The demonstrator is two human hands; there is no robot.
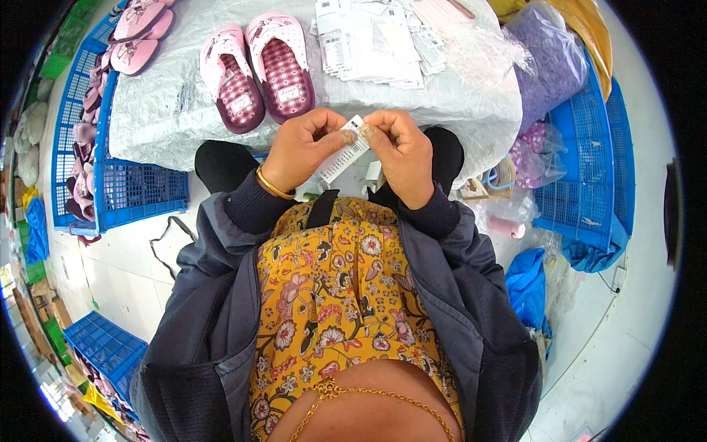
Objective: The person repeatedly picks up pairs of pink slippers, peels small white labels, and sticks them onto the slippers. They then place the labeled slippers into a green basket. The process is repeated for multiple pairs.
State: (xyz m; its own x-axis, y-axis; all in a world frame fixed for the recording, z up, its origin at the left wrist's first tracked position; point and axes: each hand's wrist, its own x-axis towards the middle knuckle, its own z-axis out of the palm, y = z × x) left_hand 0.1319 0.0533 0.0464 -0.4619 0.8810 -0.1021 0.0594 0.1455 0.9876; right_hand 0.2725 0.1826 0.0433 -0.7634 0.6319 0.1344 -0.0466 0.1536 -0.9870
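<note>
Both my hands meet over my lap, just off the near edge of the table, around a white printed paper tag. My left hand pinches the tag's left side between thumb and fingers. At its upper end, my right hand has thumb and finger closed on the corner. Whether a string or fastener is between the fingertips is too small to make out. Just beyond my left hand lies a pair of pink-and-maroon slippers, the left slipper and the right slipper, with checked insoles.
A plastic-covered table bears a pile of white tags and a bundle of clear fasteners. Pink slippers sit at the far left. Blue crates stand left, with another blue crate right, near a purple bag.
</note>
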